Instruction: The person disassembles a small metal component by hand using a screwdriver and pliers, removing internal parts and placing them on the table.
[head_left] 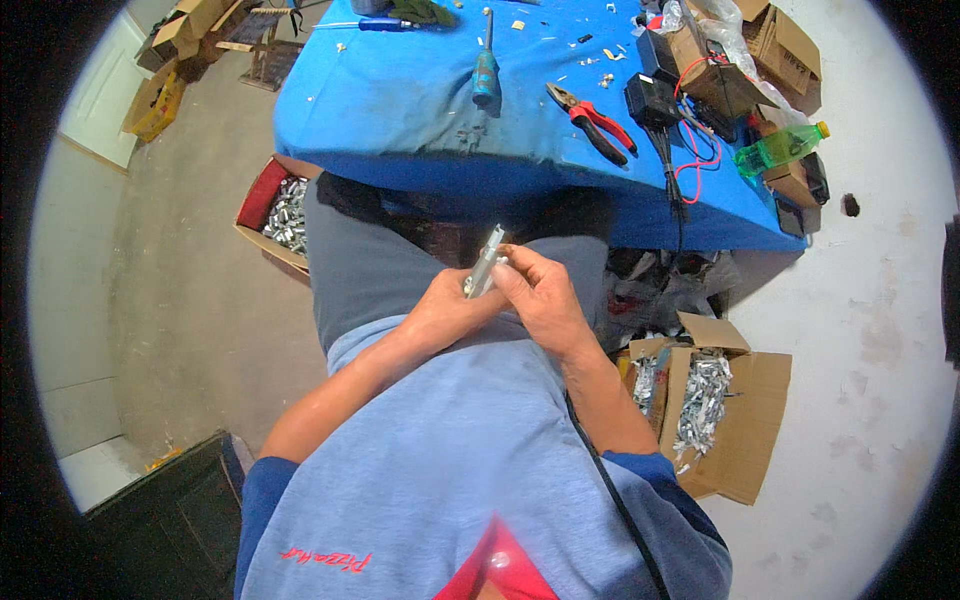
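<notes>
The small metal part [487,262] sits over the lap, just below the near edge of the bench [400,110], held up between both hands. It looks like a short, narrow piece of bright stamped metal, so I judge it light and rigid, with no give if squeezed, and probably slick on its shiny faces, with thin edges that could bite a fingertip. The left hand [445,305] is clenched round its lower end, thumb side up, so the grip there is firm and wraps the shaft. The right hand [540,295] comes in from the other side with its fingers [512,262] pinched on the upper middle, as if pressing or seating something small (I cannot make out any second piece between them). I'd take hold low on the body and leave the top end free, since that end pokes clear above the knuckles. Moving outward: an open cardboard box [735,400] of similar silvery pieces stands on the floor by the right knee, and another carton [275,210] of them by the left. Up on the blue bench lie red-handled pliers [595,120], a blue-handled screwdriver [486,65], a black adapter with red wires [655,100], and a green bottle [780,148] on its side.
</notes>
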